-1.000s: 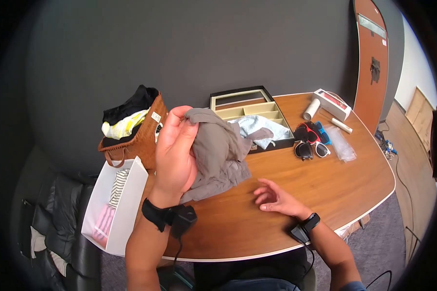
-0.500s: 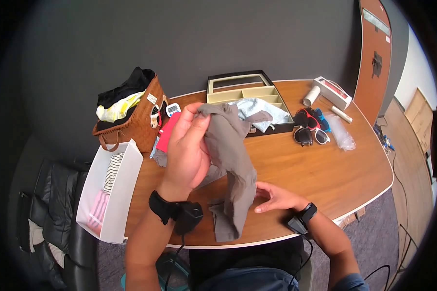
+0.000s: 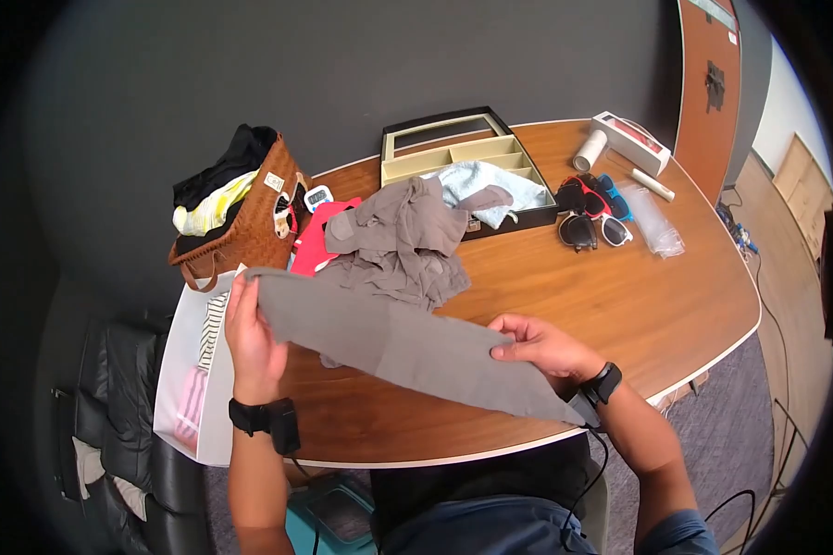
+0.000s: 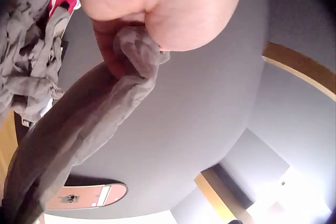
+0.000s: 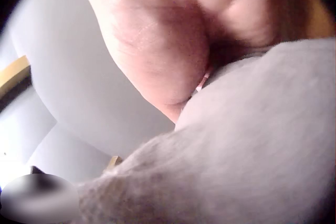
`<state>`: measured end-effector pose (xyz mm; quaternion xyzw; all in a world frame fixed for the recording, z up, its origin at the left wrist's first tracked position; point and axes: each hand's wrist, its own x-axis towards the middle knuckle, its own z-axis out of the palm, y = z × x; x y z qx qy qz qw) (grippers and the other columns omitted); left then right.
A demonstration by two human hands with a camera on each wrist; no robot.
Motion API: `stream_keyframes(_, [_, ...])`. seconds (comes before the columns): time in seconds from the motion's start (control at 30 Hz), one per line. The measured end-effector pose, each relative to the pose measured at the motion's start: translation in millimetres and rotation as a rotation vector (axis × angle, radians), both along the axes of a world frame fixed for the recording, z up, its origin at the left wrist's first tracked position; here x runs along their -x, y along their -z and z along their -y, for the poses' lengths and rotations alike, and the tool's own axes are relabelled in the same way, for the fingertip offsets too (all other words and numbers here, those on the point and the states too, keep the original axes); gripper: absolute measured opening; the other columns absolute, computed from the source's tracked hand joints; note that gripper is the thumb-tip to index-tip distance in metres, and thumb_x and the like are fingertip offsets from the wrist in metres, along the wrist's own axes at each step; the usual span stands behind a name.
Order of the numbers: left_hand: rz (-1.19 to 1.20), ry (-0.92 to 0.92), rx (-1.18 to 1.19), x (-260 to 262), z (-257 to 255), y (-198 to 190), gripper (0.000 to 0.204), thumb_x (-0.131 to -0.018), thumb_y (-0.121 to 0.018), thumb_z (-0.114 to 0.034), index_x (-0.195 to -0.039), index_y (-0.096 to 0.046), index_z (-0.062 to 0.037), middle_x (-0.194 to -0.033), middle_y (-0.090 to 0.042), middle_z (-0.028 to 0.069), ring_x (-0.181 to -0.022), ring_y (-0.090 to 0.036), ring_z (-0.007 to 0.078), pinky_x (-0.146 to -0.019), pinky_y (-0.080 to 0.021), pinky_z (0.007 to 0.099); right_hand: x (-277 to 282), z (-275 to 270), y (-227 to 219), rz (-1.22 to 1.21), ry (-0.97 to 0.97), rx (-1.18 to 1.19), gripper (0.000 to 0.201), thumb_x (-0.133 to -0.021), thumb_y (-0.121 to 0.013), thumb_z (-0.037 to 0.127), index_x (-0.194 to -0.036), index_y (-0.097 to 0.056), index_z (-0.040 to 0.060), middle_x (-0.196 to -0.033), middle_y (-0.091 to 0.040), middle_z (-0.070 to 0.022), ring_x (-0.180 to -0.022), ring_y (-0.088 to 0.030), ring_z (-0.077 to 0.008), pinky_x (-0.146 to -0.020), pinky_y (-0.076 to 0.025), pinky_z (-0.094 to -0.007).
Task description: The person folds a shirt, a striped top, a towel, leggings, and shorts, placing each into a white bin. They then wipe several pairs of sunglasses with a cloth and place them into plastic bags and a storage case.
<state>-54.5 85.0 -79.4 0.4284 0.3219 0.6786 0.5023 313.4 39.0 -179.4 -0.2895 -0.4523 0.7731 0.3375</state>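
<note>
A long, thin grey-brown stocking is stretched flat in front of me, sloping down to the right. My left hand pinches its upper end; in the left wrist view the sheer fabric bunches under the fingers and hangs away. Toward the other end, my right hand pinches the edge between thumb and fingers. The stocking's loose end drapes past the right wrist, and close fabric fills much of the right wrist view. Behind it lies a crumpled pile of similar grey-brown stockings.
Left stand a woven basket of clothes and a white bin with striped items. A red item and a small timer lie beside the pile. Behind are a compartment box and light blue cloth; sunglasses lie right.
The stocking hung bundled from my left hand, then drooped toward the table. Now the left hand has moved left and lower, the right hand has taken hold, and the stocking is spread out.
</note>
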Motion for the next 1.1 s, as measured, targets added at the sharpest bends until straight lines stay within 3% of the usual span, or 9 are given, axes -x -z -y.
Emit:
stream_keyframes(0.1, [-0.010, -0.074, 0.040, 18, 7, 7, 0.017, -0.101, -0.044, -0.012, -0.115, -0.052, -0.0054, -0.102, -0.062, 0.0048, -0.094, -0.061, 0.0136, -0.085, -0.050, 0.0303, -3, -3, 3, 0.209, -0.100, -0.090, 0.037, -0.087, -0.071, 0.009, -0.120, -0.055, 0.0066, -0.097, -0.065, -0.0018, -0.086, -0.058, -0.0051, -0.077, -0.047, -0.0208])
stream_keyframes(0.2, [-0.012, -0.098, 0.050, 32, 9, 14, 0.017, -0.100, -0.045, -0.011, -0.114, -0.052, -0.0056, -0.101, -0.063, 0.0047, -0.093, -0.061, 0.0139, -0.084, -0.050, 0.0306, -3, -3, 1, 0.307, -0.074, -0.169, 0.043, -0.084, -0.075, 0.009, -0.122, -0.054, 0.0074, -0.096, -0.065, -0.0018, -0.086, -0.058, -0.0048, -0.077, -0.046, -0.0197])
stream_keyframes(0.33, [0.020, -0.130, 0.075, 38, 9, 23, 0.016, -0.099, -0.045, -0.010, -0.114, -0.052, -0.0053, -0.102, -0.063, 0.0052, -0.093, -0.062, 0.0144, -0.085, -0.050, 0.0309, -10, -7, 0, 0.286, -0.076, -0.174, 0.042, -0.086, -0.072, 0.007, -0.124, -0.054, 0.0075, -0.097, -0.066, -0.0017, -0.088, -0.059, -0.0055, -0.078, -0.047, -0.0206])
stream_keyframes(0.43, [-0.015, -0.136, 0.126, 47, 5, 36, 0.015, -0.100, -0.046, -0.014, -0.111, -0.053, -0.0062, -0.104, -0.063, 0.0048, -0.097, -0.061, 0.0153, -0.088, -0.048, 0.0313, -13, -10, -5, 0.029, 0.108, -0.049, 0.038, -0.088, -0.065, 0.001, -0.124, -0.053, 0.0062, -0.101, -0.066, -0.0011, -0.093, -0.061, -0.0070, -0.082, -0.048, -0.0220])
stream_keyframes(0.73, [-0.012, -0.105, 0.256, 59, -1, 71, 0.013, -0.098, -0.048, -0.010, -0.111, -0.051, -0.0059, -0.103, -0.063, 0.0064, -0.096, -0.061, 0.0160, -0.085, -0.050, 0.0320, -9, -11, 6, 0.296, 0.301, -0.189, 0.039, -0.086, -0.068, 0.001, -0.121, -0.053, 0.0069, -0.088, -0.057, 0.0032, -0.079, -0.054, -0.0067, -0.073, -0.045, -0.0211])
stream_keyframes(0.97, [-0.040, -0.110, 0.267, 64, -5, 81, 0.014, -0.099, -0.046, -0.012, -0.110, -0.053, -0.0068, -0.106, -0.063, 0.0057, -0.099, -0.061, 0.0165, -0.089, -0.049, 0.0329, -21, -14, 7, 0.472, 0.238, -0.271, 0.044, -0.082, -0.074, 0.004, -0.121, -0.054, 0.0063, -0.084, -0.054, 0.0030, -0.077, -0.051, -0.0062, -0.066, -0.044, -0.0218])
stream_keyframes(1.1, [-0.047, -0.125, 0.275, 64, -5, 85, 0.013, -0.099, -0.046, -0.011, -0.109, -0.053, -0.0062, -0.104, -0.063, 0.0056, -0.096, -0.061, 0.0159, -0.086, -0.050, 0.0320, -31, -12, 2, 0.586, 0.101, -0.361, 0.049, -0.078, -0.075, 0.003, -0.123, -0.054, 0.0062, -0.084, -0.053, 0.0031, -0.076, -0.051, -0.0066, -0.066, -0.043, -0.0214])
